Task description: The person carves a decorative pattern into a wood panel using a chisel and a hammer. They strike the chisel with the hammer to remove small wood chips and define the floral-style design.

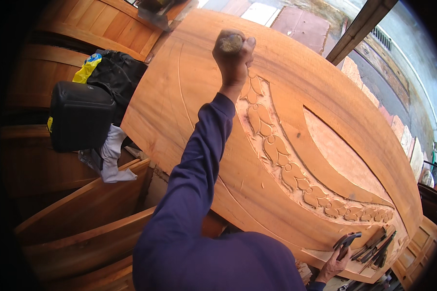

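Note:
My left hand (230,58), at the top of the carved wooden panel (189,97), is closed round a round, pale-ended wooden tool handle (230,43), seen end-on; the rest of that tool is hidden. My right hand (336,264) is low at the right edge, gripping a black handheld tool (345,242), too small to identify surely. Beside it, several chisels (376,247) lie on the panel. A band of carved leaf shapes (277,150) curves between my hands, with small shavings on it.
A black case (82,116), dark bag (119,82) and grey cloth (109,160) sit at the left. Wooden panels (73,228) stand below them. A wooden post (357,31) rises at the upper right, beside boards (301,24) and a concrete floor (403,72).

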Demonstrator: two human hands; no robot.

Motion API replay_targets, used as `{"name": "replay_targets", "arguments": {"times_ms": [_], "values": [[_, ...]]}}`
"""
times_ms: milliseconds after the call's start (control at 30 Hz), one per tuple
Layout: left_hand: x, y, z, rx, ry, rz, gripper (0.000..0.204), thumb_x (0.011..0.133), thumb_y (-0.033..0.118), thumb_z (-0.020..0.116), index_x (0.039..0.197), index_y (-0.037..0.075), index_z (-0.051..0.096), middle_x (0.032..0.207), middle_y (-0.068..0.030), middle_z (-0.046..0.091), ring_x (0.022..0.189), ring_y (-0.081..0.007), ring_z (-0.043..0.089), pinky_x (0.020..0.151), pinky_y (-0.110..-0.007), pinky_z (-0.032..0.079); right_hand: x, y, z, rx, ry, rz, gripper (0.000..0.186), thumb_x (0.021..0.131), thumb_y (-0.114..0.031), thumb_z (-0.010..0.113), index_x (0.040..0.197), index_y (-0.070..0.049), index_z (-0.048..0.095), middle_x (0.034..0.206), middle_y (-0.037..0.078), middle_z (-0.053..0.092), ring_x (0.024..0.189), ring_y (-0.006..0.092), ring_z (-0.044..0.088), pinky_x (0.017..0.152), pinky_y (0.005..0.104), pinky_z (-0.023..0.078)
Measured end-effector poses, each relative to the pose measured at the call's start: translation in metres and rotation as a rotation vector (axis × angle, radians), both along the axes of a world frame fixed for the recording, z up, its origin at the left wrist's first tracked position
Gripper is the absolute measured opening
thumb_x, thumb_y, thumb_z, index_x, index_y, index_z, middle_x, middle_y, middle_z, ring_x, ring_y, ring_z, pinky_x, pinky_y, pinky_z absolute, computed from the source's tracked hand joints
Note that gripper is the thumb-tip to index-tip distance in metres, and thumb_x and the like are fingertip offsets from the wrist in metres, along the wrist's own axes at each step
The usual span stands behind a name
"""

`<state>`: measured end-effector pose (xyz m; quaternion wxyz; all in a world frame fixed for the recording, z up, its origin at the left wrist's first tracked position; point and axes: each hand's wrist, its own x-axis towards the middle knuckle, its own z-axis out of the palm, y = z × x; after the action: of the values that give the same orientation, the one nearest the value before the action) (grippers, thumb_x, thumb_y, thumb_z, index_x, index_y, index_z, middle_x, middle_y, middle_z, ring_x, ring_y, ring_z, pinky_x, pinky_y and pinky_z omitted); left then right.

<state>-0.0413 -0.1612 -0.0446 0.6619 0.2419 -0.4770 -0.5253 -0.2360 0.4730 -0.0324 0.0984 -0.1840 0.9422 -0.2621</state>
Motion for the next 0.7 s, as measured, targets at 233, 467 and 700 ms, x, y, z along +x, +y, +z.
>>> {"name": "replay_targets", "arguments": {"times_ms": [233,467,700], "values": [[0.0,-0.016,0.004,0.055,-0.041,-0.082,0.02,0.086,0.004,0.074,0.088,0.009,0.055,0.061,0.0024,0.046,0.044,-0.007,0.039,0.04,-0.025,0.033,-0.02,-0.038,-0.003,-0.152,0.0,0.102,0.036,0.102,-0.01,0.062,0.136,0.002,0.056,0.119,0.008,0.062,0.108,0.018,0.058,0.098,0.0301,0.046],[-0.008,-0.02,0.006,0.04,-0.048,-0.123,0.019,0.086,0.006,0.075,0.082,0.009,0.056,0.06,0.0018,0.048,0.044,-0.0071,0.043,0.04,-0.025,0.032,-0.037,-0.118,0.008,-0.504,0.092,0.232,0.043,0.103,-0.016,0.061,0.141,0.004,0.053,0.116,0.007,0.063,0.097,0.0165,0.06,0.087,0.0294,0.049],[-0.008,-0.031,-0.014,0.03,-0.156,-0.026,0.017,0.091,0.011,0.074,0.083,0.012,0.059,0.062,0.0051,0.053,0.048,-0.0059,0.047,0.044,-0.024,0.036,-0.038,-0.344,0.096,-0.753,0.364,0.511,0.044,0.106,-0.015,0.059,0.147,-0.001,0.054,0.114,0.014,0.067,0.069,0.0105,0.05,0.056,0.0236,0.042]]}}
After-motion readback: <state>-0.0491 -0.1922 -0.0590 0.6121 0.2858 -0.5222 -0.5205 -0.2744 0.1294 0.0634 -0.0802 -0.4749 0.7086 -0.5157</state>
